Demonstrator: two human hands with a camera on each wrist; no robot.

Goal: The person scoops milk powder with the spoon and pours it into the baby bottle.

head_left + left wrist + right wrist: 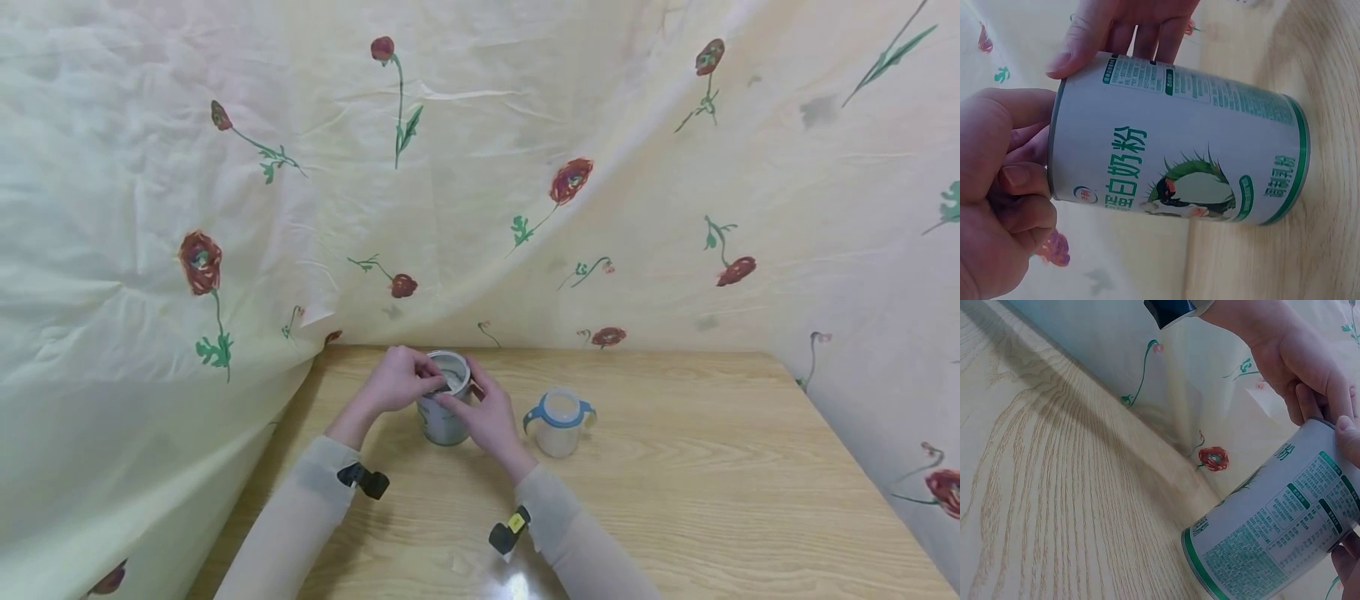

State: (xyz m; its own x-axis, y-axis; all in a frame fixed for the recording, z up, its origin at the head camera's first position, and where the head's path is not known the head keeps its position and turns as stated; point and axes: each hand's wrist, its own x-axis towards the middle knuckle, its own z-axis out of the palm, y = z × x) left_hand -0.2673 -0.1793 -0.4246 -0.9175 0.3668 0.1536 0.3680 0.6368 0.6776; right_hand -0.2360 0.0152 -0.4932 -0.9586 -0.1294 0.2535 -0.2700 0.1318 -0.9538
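Observation:
A white and green milk powder can (1166,150) stands upright on the wooden table, its top uncovered in the head view. My left hand (399,381) reaches over its left rim, fingertips at the opening beside something small and grey. In the left wrist view that hand's fingers (1022,200) are curled against the rim; whether they pinch anything is hidden. My right hand (487,417) holds the can by its right side near the top, thumb towards the front and fingers behind. Pale contents show inside, too small to make out.
A clear cup (558,437) with a blue collar and two handles stands to the right of the can, close to my right hand. The wooden table (712,467) extends to the right. A flowered cloth (480,208) hangs behind and along both sides.

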